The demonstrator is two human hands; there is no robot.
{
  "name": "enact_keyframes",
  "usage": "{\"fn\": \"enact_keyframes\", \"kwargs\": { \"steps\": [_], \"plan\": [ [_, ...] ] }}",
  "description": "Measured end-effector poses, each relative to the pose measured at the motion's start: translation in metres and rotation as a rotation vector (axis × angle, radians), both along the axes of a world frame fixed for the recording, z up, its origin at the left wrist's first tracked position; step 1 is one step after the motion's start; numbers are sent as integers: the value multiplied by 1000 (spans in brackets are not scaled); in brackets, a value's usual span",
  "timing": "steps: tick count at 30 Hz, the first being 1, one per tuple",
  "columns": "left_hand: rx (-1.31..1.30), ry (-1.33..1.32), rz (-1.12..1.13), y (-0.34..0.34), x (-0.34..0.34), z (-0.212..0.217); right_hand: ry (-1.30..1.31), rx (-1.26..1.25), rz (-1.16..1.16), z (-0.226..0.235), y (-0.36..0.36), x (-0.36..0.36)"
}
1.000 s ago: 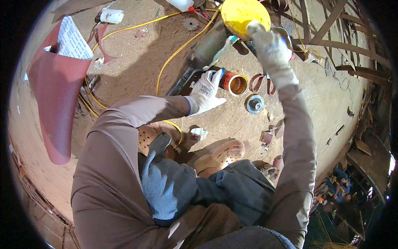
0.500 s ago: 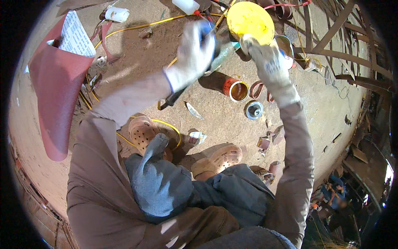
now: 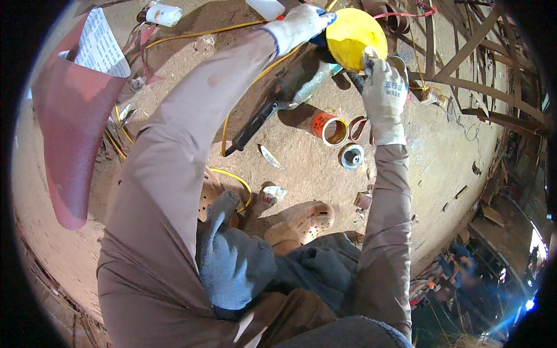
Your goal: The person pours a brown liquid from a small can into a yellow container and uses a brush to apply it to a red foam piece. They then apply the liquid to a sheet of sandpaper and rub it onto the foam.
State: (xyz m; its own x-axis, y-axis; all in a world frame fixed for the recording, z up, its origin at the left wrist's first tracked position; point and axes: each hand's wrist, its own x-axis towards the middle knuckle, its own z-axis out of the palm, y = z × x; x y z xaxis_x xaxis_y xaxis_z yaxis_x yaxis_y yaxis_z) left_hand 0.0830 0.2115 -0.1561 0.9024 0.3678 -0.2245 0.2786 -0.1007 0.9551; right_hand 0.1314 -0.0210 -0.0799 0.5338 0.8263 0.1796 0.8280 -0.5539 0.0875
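Both gloved hands were up at the yellow disc (image 3: 355,36), above the dusty floor (image 3: 313,174). Left hand (image 3: 301,23) gripped its far edge, steadying it; right hand (image 3: 383,95) had fingers closed at the near rim. Orange-rimmed can (image 3: 331,129) stood just below.

Both gloved hands work a yellow disc (image 3: 355,36) above a dusty floor: left hand (image 3: 299,23) on its rim, right hand (image 3: 383,93) gripping beneath, an orange roll (image 3: 329,126) nearby
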Motion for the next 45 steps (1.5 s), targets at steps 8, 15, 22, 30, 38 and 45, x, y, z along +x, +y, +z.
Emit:
{"fn": "enact_keyframes", "kwargs": {
  "steps": [8,15,22,30,38,45],
  "plan": [
    [-804,-12,85,-50,-45,-8,190,219,39,4,14,-51],
    [-376,-51,22,8,-1,-37,-17,136,136,8,-4,77],
    [-524,-54,45,-6,19,-32,-134,-201,305,5,-5,100],
    [-637,-99,232,-21,10,-6,-200,-88,277,7,-73,21],
    [-573,-26,52,0,13,-30,-165,-35,287,18,-8,71],
    [-615,-45,70,-15,6,3,-152,-22,320,-11,-42,49]
  ]
}}
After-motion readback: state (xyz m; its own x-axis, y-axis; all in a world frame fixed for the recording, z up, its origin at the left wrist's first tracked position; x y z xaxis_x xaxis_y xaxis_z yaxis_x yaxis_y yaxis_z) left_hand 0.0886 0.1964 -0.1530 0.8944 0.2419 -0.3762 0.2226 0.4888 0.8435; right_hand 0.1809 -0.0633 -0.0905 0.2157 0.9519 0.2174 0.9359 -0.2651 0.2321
